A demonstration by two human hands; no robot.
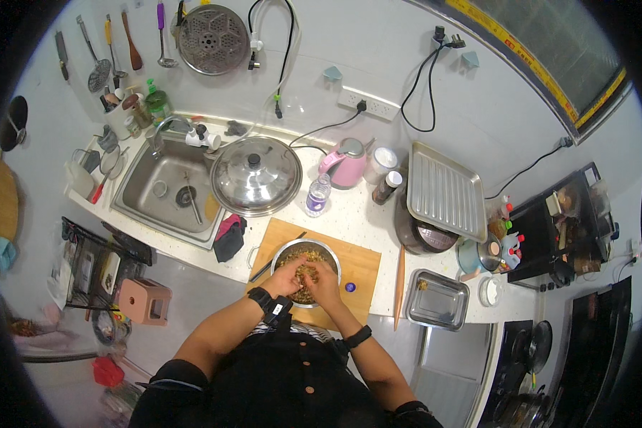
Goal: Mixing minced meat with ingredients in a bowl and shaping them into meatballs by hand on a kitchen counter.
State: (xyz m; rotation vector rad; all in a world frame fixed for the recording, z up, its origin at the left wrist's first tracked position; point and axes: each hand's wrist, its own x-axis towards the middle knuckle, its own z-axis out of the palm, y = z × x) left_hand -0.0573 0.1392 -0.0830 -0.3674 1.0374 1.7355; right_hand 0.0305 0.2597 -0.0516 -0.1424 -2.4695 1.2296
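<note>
A stainless steel bowl (329, 249) stands on a bamboo cutting board (361, 262) directly before me. It holds a brown and yellow chopped food mixture (299, 297). My left hand (284, 279) and my right hand (323, 283) meet low over the bowl, fingers curled towards each other around some of the mixture. How much they hold is hidden by the fingers. Dark chopsticks (260, 272) lie on the board, partly hidden by the bowl. To the right is a rectangular metal tray (438, 305) with one small lump of the mixture (422, 285) in its far left corner.
A purple bottle cap (350, 287) lies right of the bowl. A rolling pin (400, 289) separates board and tray. Behind stand a plastic bottle (318, 197), a pink kettle (344, 166) and a large lid (257, 176). A sink (166, 182) is left; a cooker (422, 230) carries a ridged tray (446, 190).
</note>
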